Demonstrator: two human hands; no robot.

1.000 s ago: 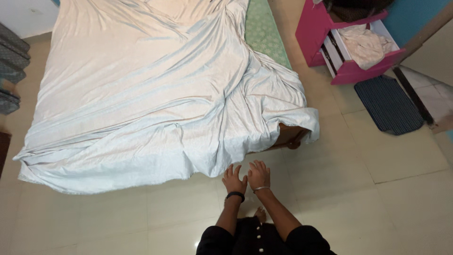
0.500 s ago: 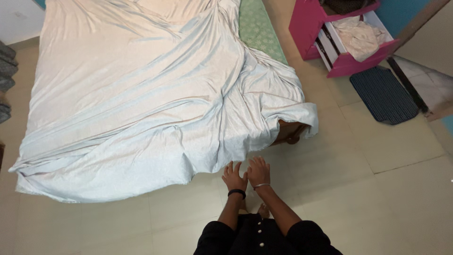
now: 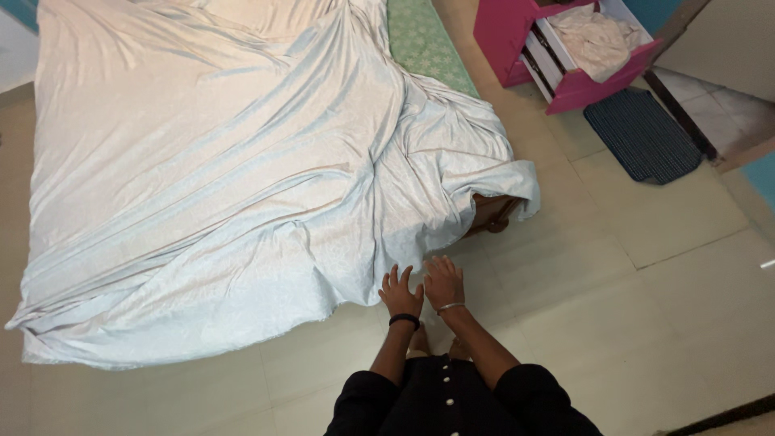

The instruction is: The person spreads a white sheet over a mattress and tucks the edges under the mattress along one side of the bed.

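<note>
Head view, left hand [image 3: 401, 292] and right hand [image 3: 443, 282] side by side, fingers spread, empty, bedsheet [image 3: 242, 186] hem just beyond fingertips

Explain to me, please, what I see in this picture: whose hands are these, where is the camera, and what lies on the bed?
The camera sits on a person's head and looks down, so the two arms that enter from the bottom are that person's own. The left hand wears a dark band at the wrist; the right hand wears a thin bangle. Both hands are open with the fingers spread, side by side, close to the hanging edge of a pale bed sheet. They hold nothing. The sheet lies wrinkled over the bed and falls toward the tiled floor. A green patterned mattress shows where the sheet does not cover it, and a wooden bed corner peeks out. Farther off stand a pink drawer unit, open with cloth inside, and a dark mat.
</note>
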